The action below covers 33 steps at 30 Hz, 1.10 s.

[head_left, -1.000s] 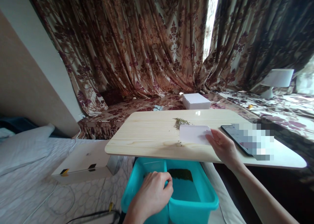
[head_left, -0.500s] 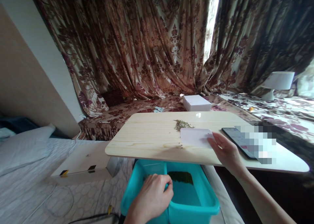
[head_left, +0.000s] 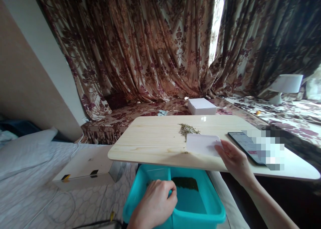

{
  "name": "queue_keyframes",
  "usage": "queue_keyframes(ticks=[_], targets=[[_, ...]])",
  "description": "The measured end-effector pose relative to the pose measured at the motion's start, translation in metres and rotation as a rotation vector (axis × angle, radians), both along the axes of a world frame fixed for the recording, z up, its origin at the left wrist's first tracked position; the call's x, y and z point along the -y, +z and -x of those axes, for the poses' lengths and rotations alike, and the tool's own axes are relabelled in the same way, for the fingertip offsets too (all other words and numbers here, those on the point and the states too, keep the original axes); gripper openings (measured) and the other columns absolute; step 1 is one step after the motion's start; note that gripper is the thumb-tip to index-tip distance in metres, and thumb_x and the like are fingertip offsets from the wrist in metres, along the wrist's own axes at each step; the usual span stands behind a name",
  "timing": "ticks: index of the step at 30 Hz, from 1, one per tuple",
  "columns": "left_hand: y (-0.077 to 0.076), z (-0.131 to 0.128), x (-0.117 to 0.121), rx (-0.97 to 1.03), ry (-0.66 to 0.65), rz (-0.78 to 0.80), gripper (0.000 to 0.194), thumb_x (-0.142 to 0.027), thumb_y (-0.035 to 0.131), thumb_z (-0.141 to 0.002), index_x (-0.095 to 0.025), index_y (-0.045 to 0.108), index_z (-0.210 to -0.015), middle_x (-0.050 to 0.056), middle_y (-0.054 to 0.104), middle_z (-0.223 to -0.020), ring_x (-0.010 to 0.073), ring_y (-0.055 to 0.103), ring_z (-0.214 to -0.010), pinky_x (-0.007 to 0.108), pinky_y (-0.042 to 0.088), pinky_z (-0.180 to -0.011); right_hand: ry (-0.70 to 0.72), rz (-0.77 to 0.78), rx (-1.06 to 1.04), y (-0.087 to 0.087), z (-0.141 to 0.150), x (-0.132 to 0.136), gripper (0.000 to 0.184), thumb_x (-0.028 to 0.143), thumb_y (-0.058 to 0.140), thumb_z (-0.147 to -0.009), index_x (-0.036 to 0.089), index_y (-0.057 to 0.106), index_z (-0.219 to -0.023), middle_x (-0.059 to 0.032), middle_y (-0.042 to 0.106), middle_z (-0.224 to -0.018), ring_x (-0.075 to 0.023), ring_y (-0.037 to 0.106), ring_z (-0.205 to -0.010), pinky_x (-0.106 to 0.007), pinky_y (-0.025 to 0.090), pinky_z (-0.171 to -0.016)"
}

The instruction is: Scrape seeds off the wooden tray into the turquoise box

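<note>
My right hand (head_left: pixel 233 157) grips a thin white card (head_left: pixel 202 144) by its right end, fingers wrapped round the edge. The card is held low over the pale wooden tabletop (head_left: pixel 145 138). At its far left corner lies a small pile of greenish-brown dried bits (head_left: pixel 187 129), a few of them scattered nearer the front edge. My left hand (head_left: pixel 160 199) is curled closed over the middle divider of a turquoise tub (head_left: pixel 218 205); what its fingers hold, if anything, is hidden. More dark green bits (head_left: pixel 187 183) lie in the tub's right compartment.
A tablet (head_left: pixel 247 148), partly blurred out, lies on the right of the tabletop. Behind the table stands a white box (head_left: pixel 202 106). On the bed to the left is a larger white box (head_left: pixel 82 165), with a cable (head_left: pixel 97 224) nearby. A lamp (head_left: pixel 288 84) stands far right.
My right hand and the card have shifted slightly right and toward me, partly with the view. My left hand stays closed over the tub.
</note>
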<state>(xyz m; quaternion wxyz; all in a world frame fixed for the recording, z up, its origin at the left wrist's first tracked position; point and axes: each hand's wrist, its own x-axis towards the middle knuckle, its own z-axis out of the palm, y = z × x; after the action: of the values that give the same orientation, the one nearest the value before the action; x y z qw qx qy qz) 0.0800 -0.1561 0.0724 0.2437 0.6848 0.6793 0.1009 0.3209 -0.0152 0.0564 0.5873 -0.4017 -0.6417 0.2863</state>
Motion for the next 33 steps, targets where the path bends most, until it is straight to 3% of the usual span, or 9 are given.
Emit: queue_keyframes(ticks=[16,23,29,33], targets=[[0.002,0.005,-0.001,-0.002,0.026,0.006,0.029,-0.025,0.040,-0.088,-0.025,0.069,-0.092,0.002,0.069,-0.096,0.0198,0.058,-0.095,0.027,0.038,-0.080,0.027,0.036,-0.017,-0.016,0.008,0.005,0.033,0.054,0.068,-0.072,0.025,0.067,-0.089,-0.0054,0.076,-0.084,-0.0231,0.071,-0.077,-0.031,0.059,-0.071],[-0.002,0.007,0.000,0.025,0.049,-0.010,0.028,-0.026,0.040,-0.088,-0.026,0.068,-0.089,0.000,0.068,-0.093,0.0195,0.058,-0.094,0.027,0.038,-0.080,0.102,0.052,0.007,-0.019,0.007,0.024,0.029,0.048,0.069,-0.074,0.024,0.069,-0.089,-0.0052,0.075,-0.083,-0.0212,0.071,-0.075,-0.025,0.059,-0.064],[-0.002,0.007,0.000,0.047,0.081,-0.004,0.026,-0.027,0.042,-0.087,-0.027,0.068,-0.089,0.001,0.068,-0.095,0.0205,0.058,-0.096,0.028,0.039,-0.084,-0.118,-0.004,-0.108,-0.020,-0.004,0.022,0.032,0.051,0.073,-0.067,0.026,0.067,-0.086,-0.0043,0.075,-0.081,-0.0221,0.073,-0.075,-0.025,0.060,-0.067],[-0.001,0.007,0.000,0.047,0.101,-0.001,0.026,-0.027,0.043,-0.086,-0.027,0.068,-0.090,0.001,0.068,-0.096,0.0209,0.057,-0.097,0.029,0.039,-0.085,-0.154,-0.035,-0.057,-0.025,0.001,0.019,0.031,0.052,0.070,-0.070,0.027,0.065,-0.087,-0.0046,0.075,-0.078,-0.0236,0.073,-0.075,-0.028,0.061,-0.066]])
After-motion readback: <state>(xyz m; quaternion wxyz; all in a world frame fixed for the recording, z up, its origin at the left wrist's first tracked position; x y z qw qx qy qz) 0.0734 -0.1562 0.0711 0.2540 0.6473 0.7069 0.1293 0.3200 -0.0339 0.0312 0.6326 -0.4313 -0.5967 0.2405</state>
